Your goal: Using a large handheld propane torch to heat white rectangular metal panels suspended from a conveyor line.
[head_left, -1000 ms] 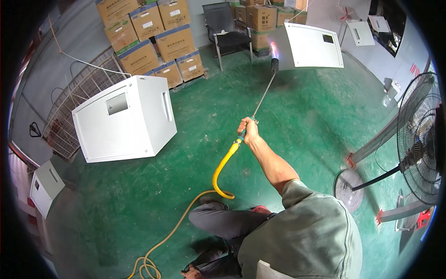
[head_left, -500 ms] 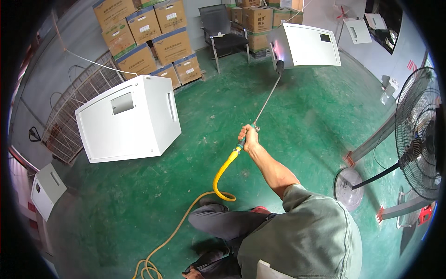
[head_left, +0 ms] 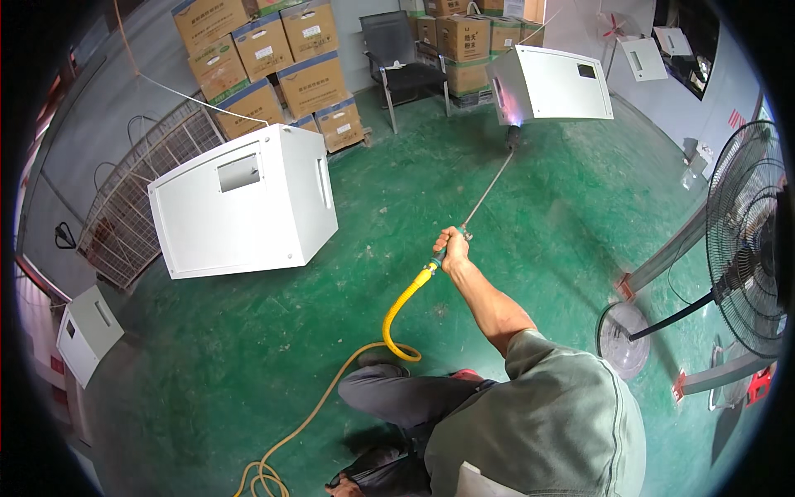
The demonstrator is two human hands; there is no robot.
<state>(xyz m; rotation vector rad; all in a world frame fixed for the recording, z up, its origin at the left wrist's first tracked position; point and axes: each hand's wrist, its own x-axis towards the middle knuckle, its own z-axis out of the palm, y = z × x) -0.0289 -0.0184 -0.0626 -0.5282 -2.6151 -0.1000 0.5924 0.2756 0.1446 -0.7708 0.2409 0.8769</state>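
Observation:
My right hand (head_left: 453, 249) is closed round the handle of a long thin metal torch lance (head_left: 489, 186), arm stretched forward. A yellow hose (head_left: 397, 315) runs from the handle down to the green floor and coils near the lower edge. The lance tip (head_left: 512, 137) burns with a pale flame against the lower left corner of a white metal box (head_left: 563, 83) hanging in the air. A bit of skin shows at the bottom edge (head_left: 344, 487); I cannot tell whether it is my left hand.
A larger white metal box (head_left: 240, 207) hangs at the left, a small one (head_left: 87, 331) stands far left. Wire racks (head_left: 132, 199) lean on the wall. Cardboard boxes (head_left: 273, 66) and a chair (head_left: 406, 62) stand at the back. A standing fan (head_left: 745, 240) is at the right.
The view has shifted slightly. My right hand keeps hold of the lance, and the flame has stayed at the far box's lower left corner, a little lower than before.

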